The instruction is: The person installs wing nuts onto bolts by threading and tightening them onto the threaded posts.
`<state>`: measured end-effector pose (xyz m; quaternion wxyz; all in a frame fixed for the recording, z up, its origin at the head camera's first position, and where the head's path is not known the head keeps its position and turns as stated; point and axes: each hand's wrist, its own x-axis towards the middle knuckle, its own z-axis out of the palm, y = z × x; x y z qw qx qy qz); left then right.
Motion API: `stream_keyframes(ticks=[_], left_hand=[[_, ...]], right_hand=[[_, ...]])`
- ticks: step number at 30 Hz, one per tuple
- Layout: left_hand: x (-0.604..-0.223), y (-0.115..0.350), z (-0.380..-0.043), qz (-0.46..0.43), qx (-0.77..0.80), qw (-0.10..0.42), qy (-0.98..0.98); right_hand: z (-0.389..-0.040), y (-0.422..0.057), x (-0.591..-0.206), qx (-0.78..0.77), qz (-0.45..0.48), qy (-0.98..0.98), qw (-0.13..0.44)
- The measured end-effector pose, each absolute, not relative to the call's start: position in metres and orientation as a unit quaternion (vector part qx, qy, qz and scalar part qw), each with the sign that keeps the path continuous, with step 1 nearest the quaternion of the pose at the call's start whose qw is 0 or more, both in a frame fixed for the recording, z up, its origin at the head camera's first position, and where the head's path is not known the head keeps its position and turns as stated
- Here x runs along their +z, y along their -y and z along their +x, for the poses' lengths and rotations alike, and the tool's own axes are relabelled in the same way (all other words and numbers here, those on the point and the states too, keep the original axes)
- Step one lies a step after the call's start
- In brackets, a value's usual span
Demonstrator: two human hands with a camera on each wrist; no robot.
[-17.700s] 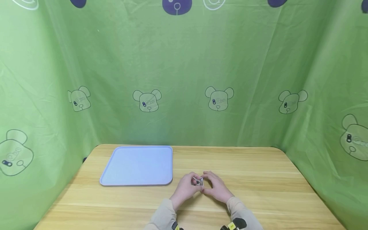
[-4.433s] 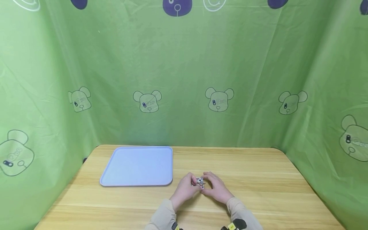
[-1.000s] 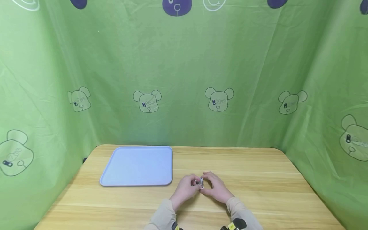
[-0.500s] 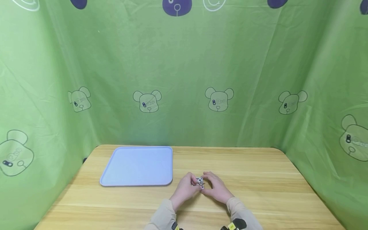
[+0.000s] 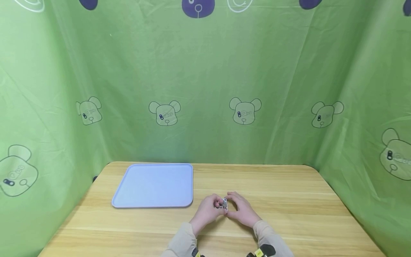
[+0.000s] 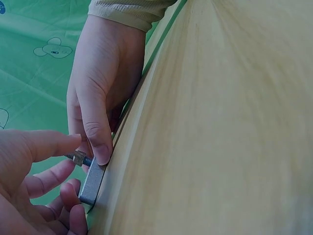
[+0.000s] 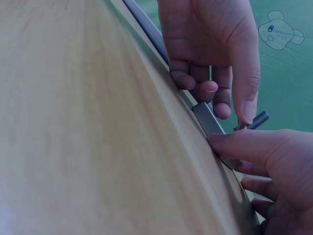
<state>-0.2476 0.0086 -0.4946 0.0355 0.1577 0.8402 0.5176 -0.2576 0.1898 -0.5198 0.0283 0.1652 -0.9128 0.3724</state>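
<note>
A flat grey metal block (image 7: 210, 120) stands low at the table surface, and a dark threaded bolt (image 7: 259, 120) rises from it. Partway along the bolt sits a small nut (image 6: 78, 157). My left hand (image 5: 208, 211) has its thumb and forefinger at the nut, pinching it, its other fingers curled beside the block. From the other side my right hand (image 5: 242, 211) grips the block by its edges, thumb (image 7: 225, 143) on the near end and fingers at the far one. In the head view the left fingers hide most of the nut and bolt.
A pale blue tray (image 5: 154, 205) lies on the wooden table (image 5: 273, 185), left of the hands and farther back. Green printed curtains (image 5: 205, 142) stand behind the table and along both sides.
Half a second ago the left fingers were spread back, showing the nut and bolt; now they are curled over them. The right hand and the block have stayed in place.
</note>
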Motion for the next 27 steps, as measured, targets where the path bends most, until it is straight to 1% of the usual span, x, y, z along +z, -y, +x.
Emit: stream_keyframes(ticks=[11, 19, 27], left_hand=[[-0.4972, -0.0097, -0.2502, 0.164, 0.475, 0.012, -0.865], [-0.4952, -0.01, -0.2477, 0.135, 0.519, 0.035, -0.843], [-0.4942, -0.0097, -0.2466, 0.134, 0.505, 0.024, -0.852]], right_hand=[[-0.2559, -0.1886, -0.5181, 0.375, 0.154, 0.914, 0.022], [-0.2559, -0.1885, -0.5176, 0.374, 0.151, 0.915, 0.02], [-0.2551, -0.1884, -0.5159, 0.373, 0.154, 0.915, 0.022]])
